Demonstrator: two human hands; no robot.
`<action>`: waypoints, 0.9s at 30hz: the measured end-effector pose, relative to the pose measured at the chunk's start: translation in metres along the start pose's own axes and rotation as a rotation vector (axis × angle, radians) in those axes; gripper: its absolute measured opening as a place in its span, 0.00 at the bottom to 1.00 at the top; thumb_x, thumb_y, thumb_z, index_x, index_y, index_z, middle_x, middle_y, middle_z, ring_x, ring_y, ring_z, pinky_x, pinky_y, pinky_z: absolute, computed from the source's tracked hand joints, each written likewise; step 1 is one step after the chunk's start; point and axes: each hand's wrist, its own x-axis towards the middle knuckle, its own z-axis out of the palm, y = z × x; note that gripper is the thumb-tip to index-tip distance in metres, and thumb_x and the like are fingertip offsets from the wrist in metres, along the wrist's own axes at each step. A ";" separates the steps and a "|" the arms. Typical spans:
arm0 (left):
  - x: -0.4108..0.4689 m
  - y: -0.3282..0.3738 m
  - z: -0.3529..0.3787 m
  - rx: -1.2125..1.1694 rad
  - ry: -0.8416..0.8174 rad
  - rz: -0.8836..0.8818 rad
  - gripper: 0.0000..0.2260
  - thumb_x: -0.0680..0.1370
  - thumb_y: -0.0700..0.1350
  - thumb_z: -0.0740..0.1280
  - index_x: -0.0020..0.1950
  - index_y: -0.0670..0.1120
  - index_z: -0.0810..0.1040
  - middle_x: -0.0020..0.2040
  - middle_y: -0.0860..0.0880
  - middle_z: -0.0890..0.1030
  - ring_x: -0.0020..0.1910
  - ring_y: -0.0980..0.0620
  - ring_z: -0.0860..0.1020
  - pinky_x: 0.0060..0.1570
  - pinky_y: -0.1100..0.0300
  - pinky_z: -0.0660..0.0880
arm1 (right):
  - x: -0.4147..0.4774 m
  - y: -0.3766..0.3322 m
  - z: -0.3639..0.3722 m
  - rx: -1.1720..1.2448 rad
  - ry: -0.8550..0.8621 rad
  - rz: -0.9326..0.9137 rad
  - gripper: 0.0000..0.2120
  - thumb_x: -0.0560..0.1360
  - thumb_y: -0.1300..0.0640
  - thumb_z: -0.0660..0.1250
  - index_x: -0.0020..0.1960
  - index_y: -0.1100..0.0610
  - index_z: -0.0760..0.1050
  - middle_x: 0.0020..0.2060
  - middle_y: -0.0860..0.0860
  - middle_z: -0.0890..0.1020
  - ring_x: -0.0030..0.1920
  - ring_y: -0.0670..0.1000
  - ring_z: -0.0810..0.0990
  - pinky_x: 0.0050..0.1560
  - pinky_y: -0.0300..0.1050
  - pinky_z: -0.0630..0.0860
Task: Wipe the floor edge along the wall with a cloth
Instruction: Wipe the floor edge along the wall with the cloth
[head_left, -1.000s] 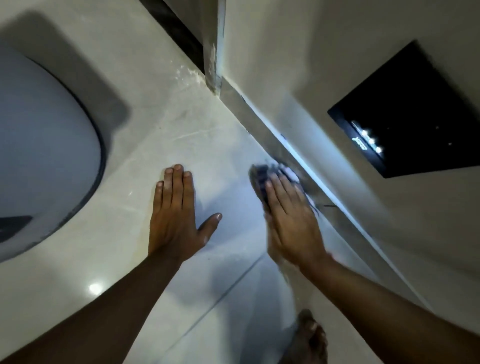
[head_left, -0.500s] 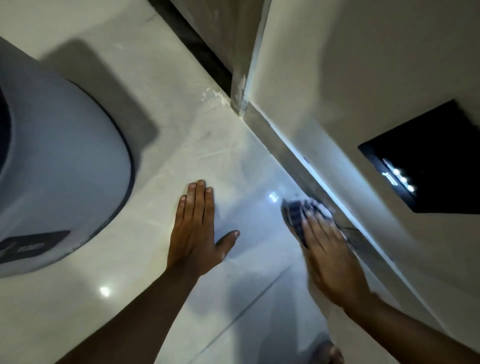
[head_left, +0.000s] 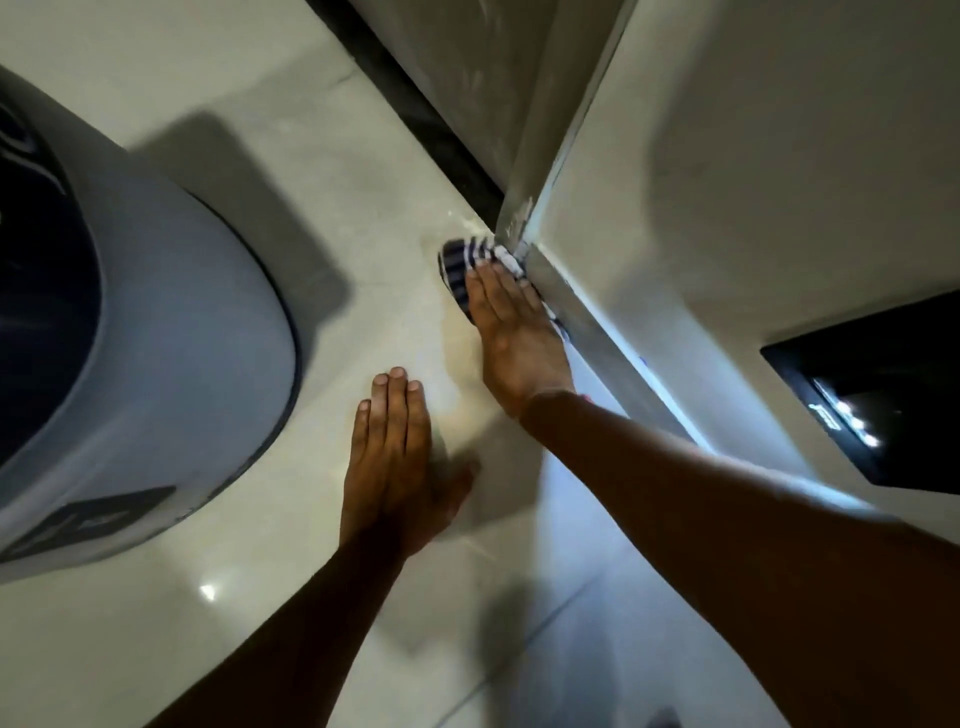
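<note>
A dark-and-white striped cloth (head_left: 464, 262) lies on the pale tiled floor (head_left: 322, 218), pushed up against the skirting (head_left: 597, 332) at the wall's outer corner (head_left: 517, 228). My right hand (head_left: 511, 332) presses flat on the cloth, fingers stretched along the wall base; most of the cloth is hidden under it. My left hand (head_left: 395, 457) rests flat on the floor with fingers together, a little nearer to me and to the left, holding nothing.
A large white rounded appliance (head_left: 130, 364) with a dark top stands on the floor at the left. A black panel (head_left: 872, 395) with small lights is set in the wall at the right. A dark strip (head_left: 415, 119) runs along the floor beyond the corner.
My right hand has slid the cloth forward along the skirting up to the wall corner. My left hand has stayed planted on the floor, and my view has moved forward.
</note>
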 end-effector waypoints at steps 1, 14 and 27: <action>-0.002 0.002 0.001 0.000 0.005 0.002 0.45 0.76 0.69 0.55 0.80 0.37 0.52 0.82 0.36 0.53 0.81 0.38 0.51 0.80 0.45 0.50 | -0.023 0.009 0.001 0.015 0.014 0.004 0.30 0.77 0.67 0.51 0.77 0.59 0.50 0.78 0.55 0.56 0.78 0.53 0.52 0.77 0.43 0.38; -0.027 0.026 0.023 0.037 0.064 0.090 0.46 0.76 0.70 0.54 0.80 0.37 0.50 0.82 0.36 0.51 0.81 0.37 0.49 0.80 0.45 0.48 | -0.139 0.048 -0.008 0.040 -0.037 0.057 0.27 0.78 0.67 0.54 0.76 0.61 0.55 0.77 0.57 0.60 0.77 0.55 0.57 0.77 0.52 0.54; -0.065 0.084 0.039 0.031 -0.009 0.159 0.46 0.76 0.69 0.54 0.80 0.37 0.47 0.82 0.36 0.48 0.82 0.38 0.45 0.80 0.43 0.46 | -0.316 0.114 0.001 -0.156 -0.139 0.120 0.25 0.78 0.67 0.54 0.75 0.65 0.56 0.74 0.62 0.65 0.74 0.60 0.63 0.75 0.58 0.61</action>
